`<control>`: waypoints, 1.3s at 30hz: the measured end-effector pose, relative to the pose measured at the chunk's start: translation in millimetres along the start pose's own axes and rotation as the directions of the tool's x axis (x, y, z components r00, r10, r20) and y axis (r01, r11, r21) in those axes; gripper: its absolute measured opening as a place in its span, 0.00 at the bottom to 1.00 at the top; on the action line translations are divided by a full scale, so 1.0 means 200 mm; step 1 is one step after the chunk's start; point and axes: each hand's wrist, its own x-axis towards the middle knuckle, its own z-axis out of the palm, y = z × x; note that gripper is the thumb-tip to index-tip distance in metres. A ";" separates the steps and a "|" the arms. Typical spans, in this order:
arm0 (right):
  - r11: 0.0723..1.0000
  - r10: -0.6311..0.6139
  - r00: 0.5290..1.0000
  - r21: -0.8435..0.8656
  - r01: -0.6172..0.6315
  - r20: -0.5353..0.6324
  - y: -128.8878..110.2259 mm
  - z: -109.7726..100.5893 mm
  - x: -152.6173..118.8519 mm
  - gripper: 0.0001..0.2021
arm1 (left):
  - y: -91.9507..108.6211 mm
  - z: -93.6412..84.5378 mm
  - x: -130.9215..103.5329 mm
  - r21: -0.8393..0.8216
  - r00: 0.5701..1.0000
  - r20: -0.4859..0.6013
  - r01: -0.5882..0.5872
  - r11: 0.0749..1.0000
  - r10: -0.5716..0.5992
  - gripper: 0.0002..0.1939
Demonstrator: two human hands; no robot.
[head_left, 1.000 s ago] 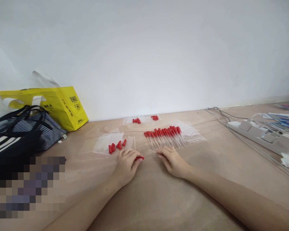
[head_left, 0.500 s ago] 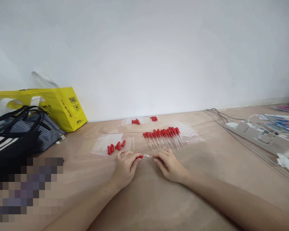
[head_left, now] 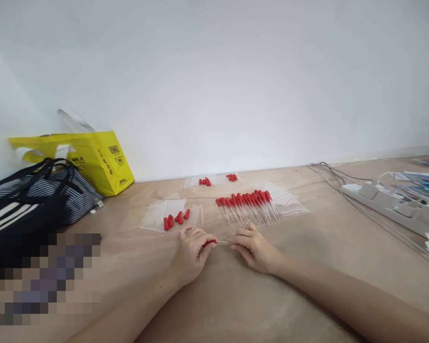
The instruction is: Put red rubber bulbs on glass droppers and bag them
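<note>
My left hand (head_left: 195,250) is closed, pinching a red rubber dropper bulb (head_left: 210,242) between thumb and fingers. A clear dropper tube (head_left: 222,243) runs from the bulb's end towards the right. My right hand (head_left: 252,247) is closed on the tube's other end. Beyond my left hand lie several loose red bulbs (head_left: 179,217) and bare clear tubes (head_left: 195,216). Past my right hand, a row of droppers (head_left: 248,207) with red bulbs on their tubes lies side by side, bulbs pointing away from me.
Clear plastic bags (head_left: 160,212) lie under the loose bulbs, and more bags (head_left: 289,200) sit behind the row. At the wall, another bag (head_left: 219,179) carries red bulbs. A yellow bag (head_left: 107,162) and a striped bag (head_left: 80,190) stand left. A power strip (head_left: 396,207) with cables lies right.
The bulb and the tube, which had a gap between them, now meet end to end. My hands have come closer together, and the view has shifted slightly.
</note>
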 end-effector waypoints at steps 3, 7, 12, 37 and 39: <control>0.995 -0.077 0.997 -0.062 0.077 0.001 0.01 -0.01 0.01 0.11 | 0.01 -0.01 0.00 0.003 0.999 0.016 -0.035 0.999 0.035 0.08; 0.987 -0.107 0.994 -0.122 0.103 -0.024 0.00 -0.01 0.02 0.11 | 0.03 -0.01 0.00 0.017 0.998 0.005 -0.068 0.998 0.068 0.07; 0.989 -0.112 0.992 -0.099 0.105 -0.057 -0.01 0.02 0.02 0.10 | 0.05 -0.01 0.00 0.020 0.996 -0.013 -0.089 0.996 0.090 0.07; 0.995 0.081 0.995 0.045 -0.084 0.065 0.02 0.02 0.04 0.12 | -0.01 -0.05 0.01 0.045 0.994 0.064 -0.094 0.995 0.091 0.06; 0.996 0.080 0.995 0.040 -0.082 0.066 0.02 0.01 0.04 0.12 | -0.01 -0.05 0.01 0.042 0.994 0.043 -0.099 0.994 0.098 0.05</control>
